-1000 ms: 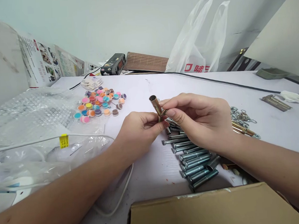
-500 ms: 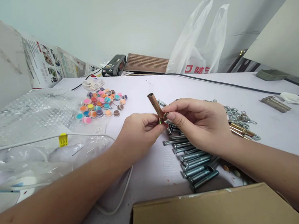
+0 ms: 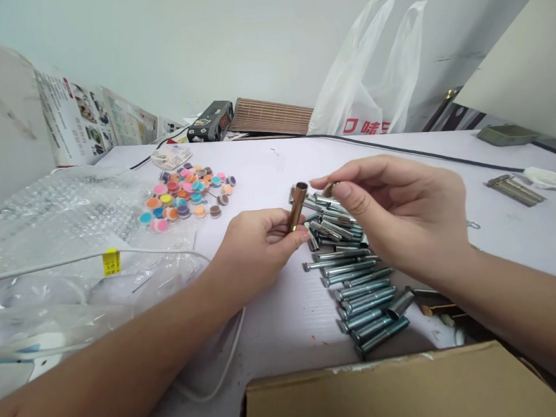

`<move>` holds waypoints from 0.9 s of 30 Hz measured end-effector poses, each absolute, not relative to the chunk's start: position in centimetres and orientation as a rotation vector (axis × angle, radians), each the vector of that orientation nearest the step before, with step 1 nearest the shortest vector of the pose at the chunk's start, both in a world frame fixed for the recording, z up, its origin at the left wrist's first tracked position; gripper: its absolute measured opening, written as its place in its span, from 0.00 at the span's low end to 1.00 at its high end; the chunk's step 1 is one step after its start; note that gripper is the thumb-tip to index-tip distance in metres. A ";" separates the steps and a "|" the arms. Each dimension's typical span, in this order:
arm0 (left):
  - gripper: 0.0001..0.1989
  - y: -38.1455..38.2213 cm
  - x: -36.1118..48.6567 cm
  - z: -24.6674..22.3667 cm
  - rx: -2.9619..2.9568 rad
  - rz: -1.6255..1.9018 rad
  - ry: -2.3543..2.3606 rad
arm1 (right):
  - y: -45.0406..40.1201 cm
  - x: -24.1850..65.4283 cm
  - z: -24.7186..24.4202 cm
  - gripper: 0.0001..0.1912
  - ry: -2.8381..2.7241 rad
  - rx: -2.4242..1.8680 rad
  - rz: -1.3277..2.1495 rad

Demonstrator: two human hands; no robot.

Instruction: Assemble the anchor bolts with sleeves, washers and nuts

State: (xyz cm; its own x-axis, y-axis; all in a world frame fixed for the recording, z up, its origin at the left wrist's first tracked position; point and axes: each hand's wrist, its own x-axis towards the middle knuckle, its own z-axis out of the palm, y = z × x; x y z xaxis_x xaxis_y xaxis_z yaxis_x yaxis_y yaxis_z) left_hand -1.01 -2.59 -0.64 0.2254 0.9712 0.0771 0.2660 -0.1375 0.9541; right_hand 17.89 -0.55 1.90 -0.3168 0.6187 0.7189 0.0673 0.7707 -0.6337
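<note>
My left hand is closed, thumb and fingers pinching the lower end of a copper-coloured metal sleeve. The sleeve stands nearly upright with its hollow top showing. To its right, my right hand pinches a small bronze-coloured ring-like piece between thumb and forefinger; whether it is a nut or a washer I cannot tell. The piece is apart from the sleeve. Beneath and beside my right hand lie silvery bolts in a row and a pile of silvery metal sleeves. A wider loose sleeve lies near the bolts.
A cardboard box stands at the near edge. Bubble wrap and a white cable cover the left side. Small colourful paint pots lie beyond my left hand. At the back are a plastic bag and a black cable.
My right hand has moved up and right, away from the sleeve, with the ring-like piece in its fingers. The sleeve in my left hand has tipped from leaning left to leaning slightly right.
</note>
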 end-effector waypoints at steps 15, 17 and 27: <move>0.09 -2.7 -0.8 -0.9 1.657 1.040 1.131 | 0.6 18.8 2.7 0.15 -1.728 -0.639 1.357; 0.09 -2.7 -0.8 -0.8 1.666 1.043 1.151 | 0.6 18.6 2.6 0.13 -1.735 -0.650 1.363; 0.16 -2.5 -1.0 -0.6 1.728 0.916 1.322 | 0.7 17.1 2.4 0.07 -1.779 -0.651 1.486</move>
